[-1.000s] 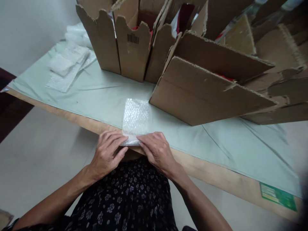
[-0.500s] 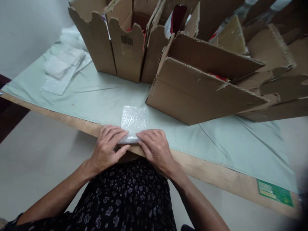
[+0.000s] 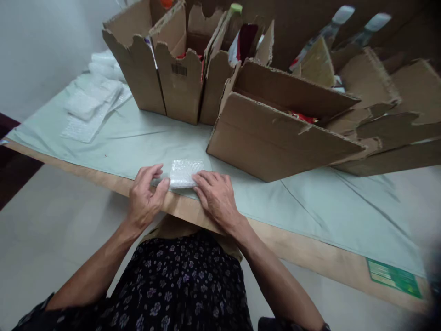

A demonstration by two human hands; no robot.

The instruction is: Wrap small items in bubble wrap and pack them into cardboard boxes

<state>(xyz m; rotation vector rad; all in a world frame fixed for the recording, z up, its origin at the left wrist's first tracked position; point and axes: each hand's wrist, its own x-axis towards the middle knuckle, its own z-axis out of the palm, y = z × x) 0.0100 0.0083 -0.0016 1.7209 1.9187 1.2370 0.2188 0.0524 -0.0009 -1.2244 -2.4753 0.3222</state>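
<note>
A small folded piece of bubble wrap point(image 3: 186, 172) lies near the front edge of the cloth-covered table. My right hand point(image 3: 217, 195) has its fingertips on the right end of the piece, thumb at the near corner, holding it. At the left end is my left hand point(image 3: 146, 191), its thumb close to or touching the near left corner. Its fingers curve upward, apart from the thumb, and nothing sits between them. The undersides of the right fingers are hidden.
Cut cardboard boxes point(image 3: 285, 138) stand along the back, with bottles point(image 3: 330, 30) and packets in them. More bubble wrap sheets point(image 3: 91, 105) are piled at the left. A pale green cloth point(image 3: 292, 197) covers the table; its wooden edge point(image 3: 296, 250) bears a green label point(image 3: 392, 277).
The bubble wrap has been folded shorter and sits slightly further from the table's edge. My left hand has come off it, moving left and opening. My right hand stays at the right end.
</note>
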